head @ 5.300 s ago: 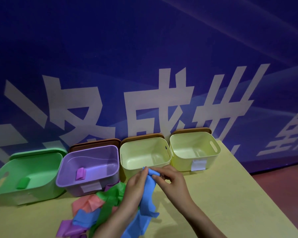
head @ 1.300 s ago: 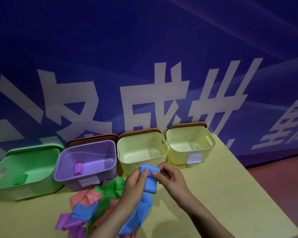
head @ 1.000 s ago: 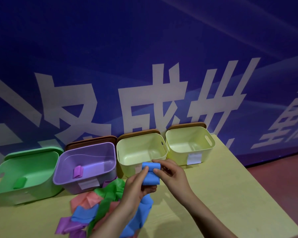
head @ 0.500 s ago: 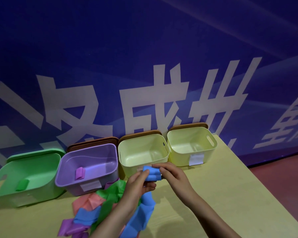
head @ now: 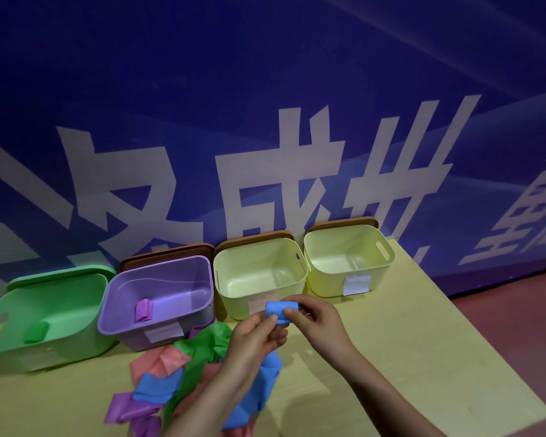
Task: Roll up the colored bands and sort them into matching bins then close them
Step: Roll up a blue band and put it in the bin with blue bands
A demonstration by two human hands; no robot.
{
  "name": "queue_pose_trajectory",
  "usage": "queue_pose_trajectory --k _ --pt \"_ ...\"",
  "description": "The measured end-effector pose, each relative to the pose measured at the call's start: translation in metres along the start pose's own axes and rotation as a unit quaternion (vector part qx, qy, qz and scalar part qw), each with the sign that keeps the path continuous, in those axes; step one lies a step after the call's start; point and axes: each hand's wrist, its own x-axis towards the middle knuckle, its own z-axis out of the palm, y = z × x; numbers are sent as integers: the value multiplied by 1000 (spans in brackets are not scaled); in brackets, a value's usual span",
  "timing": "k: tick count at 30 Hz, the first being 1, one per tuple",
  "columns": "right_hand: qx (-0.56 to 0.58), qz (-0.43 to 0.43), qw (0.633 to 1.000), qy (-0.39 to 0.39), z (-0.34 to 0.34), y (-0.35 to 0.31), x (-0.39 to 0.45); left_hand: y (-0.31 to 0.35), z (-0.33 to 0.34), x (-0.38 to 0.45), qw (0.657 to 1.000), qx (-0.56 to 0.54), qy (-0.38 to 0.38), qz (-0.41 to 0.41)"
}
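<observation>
A blue band (head: 279,310) is partly rolled into a small cylinder in front of the middle bins. My left hand (head: 254,337) pinches its left end and my right hand (head: 316,323) grips its right end. The band's loose tail (head: 259,392) hangs down to the table. A tangle of pink, green, blue and purple bands (head: 171,376) lies on the table left of my hands. Four open bins stand in a row: green bin (head: 19,351) with a green roll (head: 37,332), purple bin (head: 158,337) with a purple roll (head: 144,310), and two pale yellow bins (head: 230,298) (head: 379,275).
Brown lids (head: 167,252) lean behind the purple and yellow bins, and a green lid (head: 60,274) behind the green one, all against a blue wall banner. The yellow table (head: 407,357) ends at the right above a red floor (head: 517,310).
Both hands have kept turning the blue band, so the roll is thicker and the hanging tail shorter. The bins and the pile have not moved.
</observation>
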Motion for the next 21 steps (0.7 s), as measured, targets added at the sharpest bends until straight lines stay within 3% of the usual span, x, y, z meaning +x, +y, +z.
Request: queue_pose_trajectory --k 4,10,16,21 --pt "-28 -40 999 11 -2 3 -3 -1 1 1 991 -131 -5 -39" --pt "-66 -131 989 23 -3 1 -1 8 1 6 983 -183 -23 -19" --pt "10 -99 995 3 1 -8 -7 13 -10 4 994 -86 -19 60" --pt "51 -17 999 2 4 -9 -18 13 -8 -9 995 -21 -28 93"
